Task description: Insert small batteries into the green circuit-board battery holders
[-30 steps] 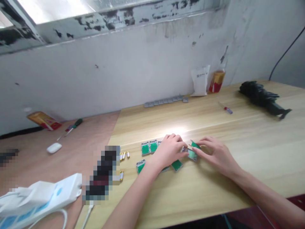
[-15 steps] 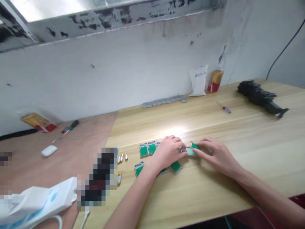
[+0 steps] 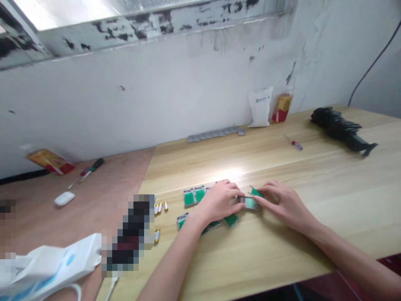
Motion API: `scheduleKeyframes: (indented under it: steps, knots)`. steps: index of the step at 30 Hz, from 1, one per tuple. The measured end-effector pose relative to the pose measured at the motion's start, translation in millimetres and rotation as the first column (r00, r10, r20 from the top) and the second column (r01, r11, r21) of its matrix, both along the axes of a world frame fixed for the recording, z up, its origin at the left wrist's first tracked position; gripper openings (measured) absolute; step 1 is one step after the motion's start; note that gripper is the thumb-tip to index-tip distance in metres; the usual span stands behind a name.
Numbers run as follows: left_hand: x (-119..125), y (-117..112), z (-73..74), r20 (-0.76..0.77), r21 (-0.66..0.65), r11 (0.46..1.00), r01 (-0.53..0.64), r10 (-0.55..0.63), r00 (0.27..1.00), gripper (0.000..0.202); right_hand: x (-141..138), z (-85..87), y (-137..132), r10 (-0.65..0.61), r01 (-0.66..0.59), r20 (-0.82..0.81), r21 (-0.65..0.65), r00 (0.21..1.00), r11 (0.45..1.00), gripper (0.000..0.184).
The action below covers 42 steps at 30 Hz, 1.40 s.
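Note:
Both hands meet at the middle of the light wooden table (image 3: 282,167). My left hand (image 3: 219,200) and my right hand (image 3: 283,203) pinch one small green and grey module (image 3: 249,202) between their fingertips, just above the tabletop. Several more green modules (image 3: 194,195) lie beside and under my left hand; one green module (image 3: 182,220) rests by my left wrist. A few small batteries (image 3: 160,207) lie left of them.
A row of grey parts (image 3: 215,134), a white pouch (image 3: 261,106) and a red-yellow pack (image 3: 281,107) stand by the wall. A small screwdriver (image 3: 293,143) and a black bundle (image 3: 341,128) lie at right. At left lie a green screwdriver (image 3: 87,171), a white mouse (image 3: 64,198) and a white device (image 3: 53,263).
The module between my fingertips has turned from tilted to level. Both hands stay in place; the view has shifted slightly.

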<state>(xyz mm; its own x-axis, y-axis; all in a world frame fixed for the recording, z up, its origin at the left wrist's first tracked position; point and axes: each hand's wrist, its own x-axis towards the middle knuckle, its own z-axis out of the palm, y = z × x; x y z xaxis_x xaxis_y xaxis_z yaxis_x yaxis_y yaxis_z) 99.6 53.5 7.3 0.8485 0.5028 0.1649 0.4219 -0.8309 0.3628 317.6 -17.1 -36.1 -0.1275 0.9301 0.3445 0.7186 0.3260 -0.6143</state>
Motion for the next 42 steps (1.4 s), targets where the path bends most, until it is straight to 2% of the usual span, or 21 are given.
scheduleKeyframes:
  steps: [11,20,28,32,42]
  knots:
    - [-0.2,7.3,-11.9,0.059,-0.044,0.999,-0.023,0.026,0.998,0.017,-0.6,-1.7,-0.2,-0.005,0.005,-0.004,-0.005,1.0,1.0,0.023]
    - [-2.2,6.8,-15.3,0.144,0.05,0.999,-0.008,0.001,0.99,0.016,-2.6,-1.7,0.3,0.002,-0.002,-0.013,-0.003,1.0,1.0,0.019]
    - [-20.9,12.6,-6.7,0.278,0.001,0.988,-0.155,0.148,0.949,0.016,-4.8,3.7,-0.2,0.112,-0.114,0.051,0.025,0.992,0.993,0.019]
    - [-21.8,12.3,-5.1,0.25,0.006,0.988,-0.153,0.147,0.957,0.012,-6.8,4.1,4.3,0.144,-0.151,0.105,0.065,0.984,0.986,0.02]
    - [-13.4,8.5,-10.6,0.162,0.01,0.997,-0.072,0.069,0.984,0.017,-8.7,1.8,5.4,0.196,-0.201,0.125,0.031,0.973,0.979,0.023]
